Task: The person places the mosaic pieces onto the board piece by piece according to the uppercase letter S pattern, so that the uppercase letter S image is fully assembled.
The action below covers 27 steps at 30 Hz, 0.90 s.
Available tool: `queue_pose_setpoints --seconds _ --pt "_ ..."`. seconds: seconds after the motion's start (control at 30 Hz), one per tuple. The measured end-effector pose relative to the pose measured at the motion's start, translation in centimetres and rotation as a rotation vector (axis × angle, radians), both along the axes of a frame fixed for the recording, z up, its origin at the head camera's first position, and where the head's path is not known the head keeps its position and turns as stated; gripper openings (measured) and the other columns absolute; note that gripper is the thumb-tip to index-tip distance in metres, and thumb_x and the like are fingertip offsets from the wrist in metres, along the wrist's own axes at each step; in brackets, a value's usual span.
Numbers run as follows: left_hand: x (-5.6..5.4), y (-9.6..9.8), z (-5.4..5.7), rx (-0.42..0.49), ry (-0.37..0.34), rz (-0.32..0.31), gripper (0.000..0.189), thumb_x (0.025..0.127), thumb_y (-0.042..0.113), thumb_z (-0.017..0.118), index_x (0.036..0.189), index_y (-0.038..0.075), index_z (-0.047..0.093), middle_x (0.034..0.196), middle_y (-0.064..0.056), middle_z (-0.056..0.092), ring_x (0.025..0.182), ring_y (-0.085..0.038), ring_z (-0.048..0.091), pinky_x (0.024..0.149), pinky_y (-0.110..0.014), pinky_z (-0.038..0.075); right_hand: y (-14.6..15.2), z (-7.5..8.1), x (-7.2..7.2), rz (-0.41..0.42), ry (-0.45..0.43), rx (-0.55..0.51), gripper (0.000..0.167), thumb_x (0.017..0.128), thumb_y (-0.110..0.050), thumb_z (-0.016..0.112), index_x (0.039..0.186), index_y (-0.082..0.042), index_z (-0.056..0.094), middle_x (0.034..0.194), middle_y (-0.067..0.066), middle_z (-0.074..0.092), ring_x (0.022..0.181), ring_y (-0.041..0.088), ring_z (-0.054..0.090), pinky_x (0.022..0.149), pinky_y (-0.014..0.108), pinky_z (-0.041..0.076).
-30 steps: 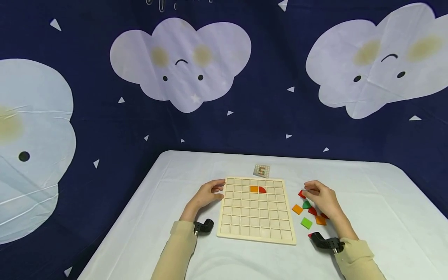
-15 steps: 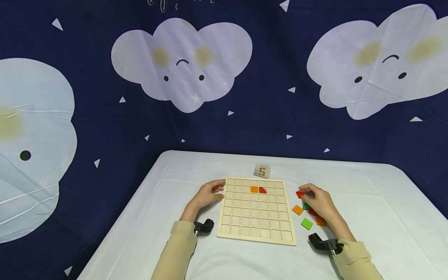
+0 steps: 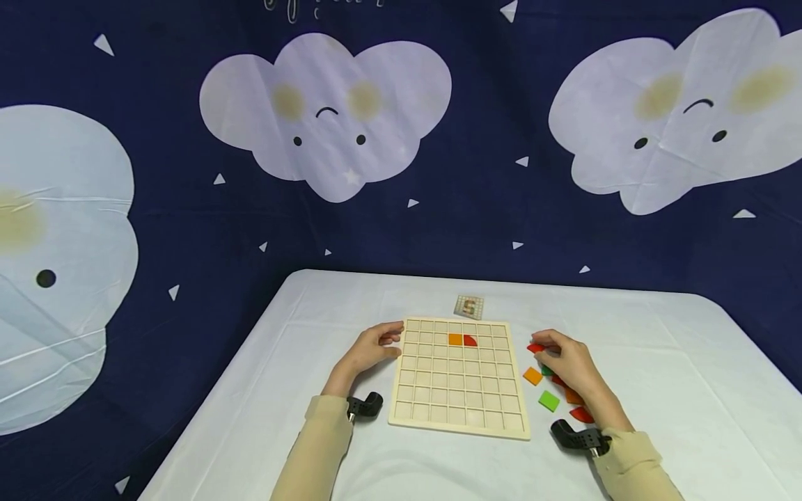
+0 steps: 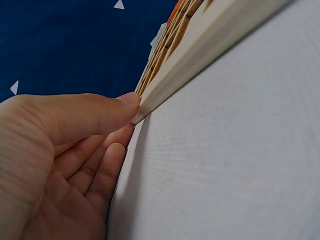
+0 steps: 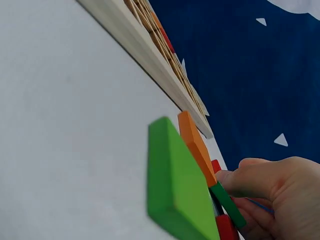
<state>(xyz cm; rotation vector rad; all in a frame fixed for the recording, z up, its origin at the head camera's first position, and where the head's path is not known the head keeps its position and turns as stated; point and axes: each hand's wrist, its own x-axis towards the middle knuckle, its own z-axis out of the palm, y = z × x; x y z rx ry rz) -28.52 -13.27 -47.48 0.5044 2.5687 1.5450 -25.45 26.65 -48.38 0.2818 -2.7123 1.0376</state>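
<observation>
My left hand (image 3: 366,350) touches the left edge of a pale wooden grid board (image 3: 438,400); in the left wrist view the thumb (image 4: 117,112) lies against its rim. In the board's upper part sit an orange square tile (image 3: 455,339) and a red quarter-round tile (image 3: 470,341), side by side. Right of the board, my right hand (image 3: 571,363) holds a red tile (image 3: 535,348) between thumb and fingertips, partly hidden by them. Below that hand lie a dark green tile (image 5: 227,204), an orange tile (image 3: 532,376) and a light green square tile (image 3: 548,401).
A small pattern card (image 3: 468,307) lies behind the board on the white tabletop (image 3: 351,459). Another red tile (image 3: 581,415) and an orange tile (image 3: 573,396) lie close to my right wrist. A dark blue cloth with clouds hangs behind the table.
My right hand has shifted slightly left, with the red tile turning and sliding left at its fingertips. A red tile near the right wrist has come into sight. My left hand stays put.
</observation>
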Motion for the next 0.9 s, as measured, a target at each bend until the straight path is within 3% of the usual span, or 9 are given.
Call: queue_pose_setpoints --seconds 0.23,0.43,0.67,0.9 --pt "0.0 0.1 0.0 0.011 -0.005 -0.001 0.059 0.08 -0.004 0.069 0.135 0.002 0.051 0.127 -0.011 0.057 0.107 -0.021 0.056 0.094 -0.035 0.044 0.1 0.3 0.1 0.01 -0.007 -0.013 0.028 0.083 -0.002 0.067 0.111 -0.005 0.065 0.106 0.013 0.067 0.096 0.033 0.062 0.084 0.049 0.049" --pt "-0.1 -0.1 -0.1 0.003 0.004 -0.004 0.058 0.08 -0.004 0.069 0.135 0.001 0.05 0.128 -0.011 0.056 0.107 -0.021 0.056 0.094 -0.034 0.044 -0.1 2.0 -0.1 0.032 -0.013 -0.046 0.03 0.087 -0.003 0.064 0.117 -0.006 0.063 0.111 0.013 0.065 0.104 0.038 0.059 0.088 0.052 0.047" --pt "-0.1 -0.3 0.2 0.017 0.02 -0.019 0.058 0.08 -0.004 0.069 0.134 -0.001 0.05 0.127 -0.014 0.057 0.107 -0.024 0.057 0.093 -0.035 0.045 -2.4 4.0 -1.2 0.094 0.038 -0.073 0.029 0.086 -0.004 0.067 0.114 -0.01 0.064 0.109 0.01 0.067 0.102 0.038 0.06 0.086 0.054 0.047" --pt "0.0 -0.3 0.1 0.026 0.032 -0.037 0.057 0.079 -0.006 0.069 0.133 -0.003 0.051 0.127 -0.016 0.056 0.108 -0.026 0.057 0.094 -0.036 0.044 -5.8 4.9 -2.5 0.201 0.079 -0.104 0.028 0.084 -0.002 0.069 0.111 -0.005 0.066 0.106 0.01 0.068 0.1 0.034 0.061 0.086 0.049 0.049"
